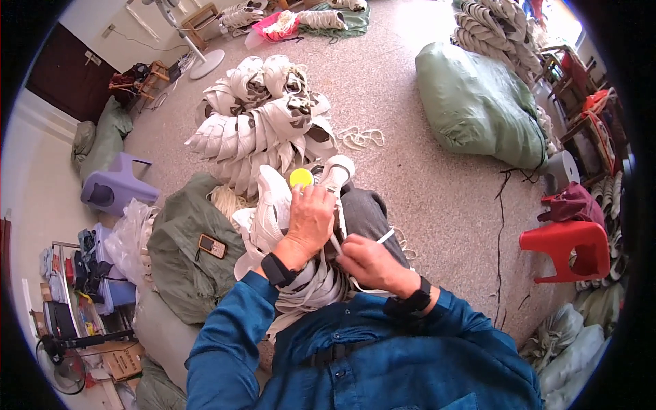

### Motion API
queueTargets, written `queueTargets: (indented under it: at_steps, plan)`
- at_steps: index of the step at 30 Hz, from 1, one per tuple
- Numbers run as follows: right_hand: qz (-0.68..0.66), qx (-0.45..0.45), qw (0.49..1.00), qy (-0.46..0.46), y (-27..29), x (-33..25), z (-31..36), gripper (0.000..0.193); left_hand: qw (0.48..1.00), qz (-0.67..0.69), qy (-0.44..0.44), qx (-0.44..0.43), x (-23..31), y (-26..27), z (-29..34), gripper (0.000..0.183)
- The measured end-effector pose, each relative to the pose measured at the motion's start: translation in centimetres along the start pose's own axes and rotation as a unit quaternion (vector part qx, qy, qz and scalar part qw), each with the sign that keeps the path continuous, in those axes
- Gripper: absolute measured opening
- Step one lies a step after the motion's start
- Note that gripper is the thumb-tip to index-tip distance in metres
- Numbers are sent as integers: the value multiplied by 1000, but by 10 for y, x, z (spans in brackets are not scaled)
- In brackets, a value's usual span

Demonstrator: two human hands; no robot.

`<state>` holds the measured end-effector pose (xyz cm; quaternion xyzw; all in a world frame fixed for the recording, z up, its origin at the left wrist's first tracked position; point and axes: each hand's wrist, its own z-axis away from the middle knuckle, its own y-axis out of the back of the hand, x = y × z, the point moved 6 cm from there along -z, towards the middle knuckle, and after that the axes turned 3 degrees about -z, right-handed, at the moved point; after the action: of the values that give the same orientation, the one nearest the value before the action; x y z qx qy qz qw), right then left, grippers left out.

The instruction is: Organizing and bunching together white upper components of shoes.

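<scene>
White shoe uppers (pixel 275 198) lie piled on my lap, with another rounded white upper (pixel 337 173) just right of them. My left hand (pixel 311 217) is closed over the upper at the middle, its fingers bent on the lacing area. To its right, my right hand (pixel 372 263) is closed, pinching a white shoelace (pixel 335 244) whose strand shows at the fingertips. Another length of white lace (pixel 387 236) shows beside the right hand. A bright yellow round piece (pixel 301 179) sits just beyond my left fingers; its kind is unclear.
Ahead lies a heap of nested white uppers (pixel 253 130), with loose laces (pixel 361 138) beside it. A stuffed green sack (pixel 475 102) stands far right, a red stool (pixel 567 249) at right. A phone (pixel 212 246) lies on green cloth (pixel 188 273); a purple stool (pixel 119 184) stands beyond.
</scene>
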<state>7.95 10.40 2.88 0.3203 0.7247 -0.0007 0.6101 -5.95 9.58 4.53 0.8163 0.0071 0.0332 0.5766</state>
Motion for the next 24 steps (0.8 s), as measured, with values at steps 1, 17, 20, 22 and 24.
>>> queueTargets:
  at_steps: [1, 17, 20, 22, 24]
  plan:
    - [-29, 14, 999, -12, 12, -3, 1, 21, 998, 61, 28, 13, -4, 3, 0, 11]
    - [-84, 1, 996, 28, 25, -33, 4, 26, 950, 270, 156, -20, -25, 7, -3, 7]
    - [-186, 29, 980, 62, 58, -53, 1, 30, 683, 669, 293, -9, -42, 29, -1, 9]
    - [-283, -20, 959, 21, 76, -66, 0, 31, 619, 721, 311, 32, -77, 60, 7, 15]
    - [-377, -37, 925, -24, 87, -63, 10, 34, 642, 687, 334, 66, -124, 83, 22, 20]
